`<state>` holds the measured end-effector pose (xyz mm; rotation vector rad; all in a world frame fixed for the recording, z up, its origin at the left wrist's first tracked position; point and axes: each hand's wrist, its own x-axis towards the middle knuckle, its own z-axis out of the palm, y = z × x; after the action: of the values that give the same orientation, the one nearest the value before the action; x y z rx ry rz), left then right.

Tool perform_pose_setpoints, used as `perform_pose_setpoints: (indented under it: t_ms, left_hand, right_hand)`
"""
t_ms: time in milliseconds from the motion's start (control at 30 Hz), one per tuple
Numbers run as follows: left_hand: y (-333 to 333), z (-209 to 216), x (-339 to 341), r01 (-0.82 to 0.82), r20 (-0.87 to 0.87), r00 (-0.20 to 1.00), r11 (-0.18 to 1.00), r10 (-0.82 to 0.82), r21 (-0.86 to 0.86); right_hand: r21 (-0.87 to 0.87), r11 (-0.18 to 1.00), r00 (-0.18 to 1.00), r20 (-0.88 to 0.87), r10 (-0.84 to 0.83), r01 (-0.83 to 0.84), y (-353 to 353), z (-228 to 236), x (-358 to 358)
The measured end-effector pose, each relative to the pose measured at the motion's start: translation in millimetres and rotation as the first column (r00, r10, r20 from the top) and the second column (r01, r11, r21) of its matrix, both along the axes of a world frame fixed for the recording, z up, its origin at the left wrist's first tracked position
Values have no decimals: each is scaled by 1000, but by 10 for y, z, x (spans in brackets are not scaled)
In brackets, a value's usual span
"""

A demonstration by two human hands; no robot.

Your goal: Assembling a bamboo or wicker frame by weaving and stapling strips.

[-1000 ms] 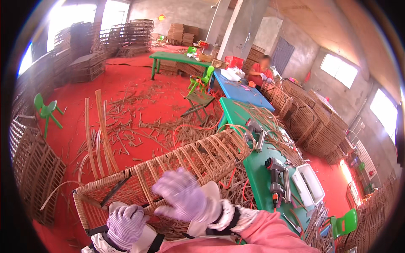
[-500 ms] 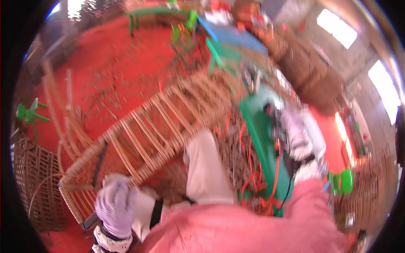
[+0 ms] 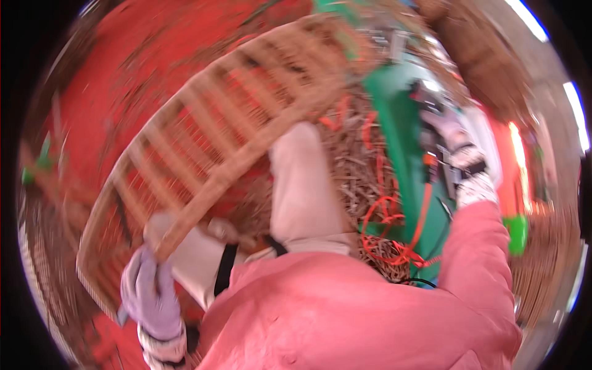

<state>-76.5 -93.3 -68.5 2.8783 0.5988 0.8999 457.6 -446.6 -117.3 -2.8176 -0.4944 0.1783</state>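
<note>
Brown woven frame of cane-like strips, long and ladder-barred: where, taking the plastic-looking green table as landmark?

Left of the table, slanting across; its far end comes up beside the table's far part, its near end over the person's beige-trousered left leg.

What changed?

A second ago the right hand was over the frame. Now it is on the table, at the black-and-grey handheld power tool with the orange hose. View has tipped downward too.

Right grip?

Fingers bent at the tool's handle; blurred, so cannot tell how fully they close. The tool shows no clear lift off the table.

Left grip?

Left hand, well left of the table: half-curled, touching the frame's near end. Firmness: cannot tell.

Meaning?

Judged: the frame is left to one hand's steadying, the other being occupied with the tool.
</note>
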Motion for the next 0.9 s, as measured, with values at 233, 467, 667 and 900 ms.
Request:
perform_pose_setpoints:
  t_ms: [233, 467, 667, 900]
  left_hand:
    - [-5, 129, 144, 58, 21, 998, 996, -56, -72]
    - [-1, -7, 63, 44, 101, 994, 999, -44, 2]
    - [106, -114, 76, 55, 194, 978, 994, -71, 89]
    - [94, -95, 91, 49, 183, 980, 992, -71, 120]
  right_hand:
    - [333, 925, 940, -335, -64, 182, -615, -350, 632]
    - [344, 916, 900, -433, -42, 208, -53, 499, 53]
    - [784, 617, 800, -411, 438, 65, 251, 1737, -1183]
    - [668, 723, 540, -549, 638, -175, 1343, 2126, -2377]
